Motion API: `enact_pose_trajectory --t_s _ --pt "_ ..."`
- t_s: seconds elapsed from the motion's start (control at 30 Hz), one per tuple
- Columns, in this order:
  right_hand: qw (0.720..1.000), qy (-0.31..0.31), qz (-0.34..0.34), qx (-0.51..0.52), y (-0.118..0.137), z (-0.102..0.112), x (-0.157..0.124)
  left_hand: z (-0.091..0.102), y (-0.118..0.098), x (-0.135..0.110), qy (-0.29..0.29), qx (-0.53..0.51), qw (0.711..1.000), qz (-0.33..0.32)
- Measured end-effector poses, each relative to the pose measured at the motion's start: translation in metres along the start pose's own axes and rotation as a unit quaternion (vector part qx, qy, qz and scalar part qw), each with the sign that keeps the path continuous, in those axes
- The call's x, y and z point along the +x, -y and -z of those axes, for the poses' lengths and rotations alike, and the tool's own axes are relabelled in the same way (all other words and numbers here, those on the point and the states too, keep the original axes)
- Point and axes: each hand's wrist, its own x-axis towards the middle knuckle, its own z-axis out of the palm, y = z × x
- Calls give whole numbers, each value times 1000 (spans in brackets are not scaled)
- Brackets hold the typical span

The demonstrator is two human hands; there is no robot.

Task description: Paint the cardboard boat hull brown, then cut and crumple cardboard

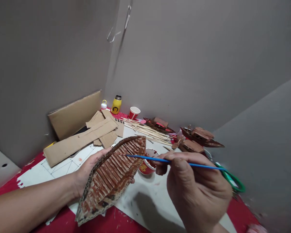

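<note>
My left hand (84, 170) is closed around a cardboard model boat (113, 171) from below and behind, holding it tilted above the table. The boat's ribbed inside is partly coated in reddish-brown paint, with pale patches and bare corrugated edges showing. In my right hand (196, 181) is a thin blue paintbrush (160, 159), pinched between thumb and fingers. Its brown tip lies over the boat's ribs near the far rim; whether it touches cannot be told. Behind the boat, partly hidden, stands a red and white paper cup (146, 169) with brown paint inside.
Brown model boats (201, 136) stand at the back right, near green-handled scissors (236, 181). Thin wooden sticks (150, 129) lie mid-table. Cardboard pieces (80, 140) are stacked left. A yellow bottle (116, 105) and another paper cup (134, 113) stand by the grey walls.
</note>
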Motion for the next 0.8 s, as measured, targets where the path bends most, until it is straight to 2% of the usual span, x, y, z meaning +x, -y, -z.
enact_pose_trajectory --t_s 0.13,0.23,0.43,0.57,0.67,0.8 --pt "999 39 16 -7 -5 -4 -5 2 3 2 -3 -1 1000 -6" --pt "999 46 22 -19 -8 -4 -7 1 4 2 6 10 1000 -14" --pt "997 11 51 -56 -11 -1 0 1 4 1 15 5 1000 -4" --pt "987 -28 96 -130 -15 5 5 1 4 1 17 -1 1000 -5" --pt "982 -49 124 -136 -16 8 6 2 3 1 21 -1 1000 -1" --pt "983 -24 132 -129 -16 9 2 3 3 2 12 4 1000 -1"
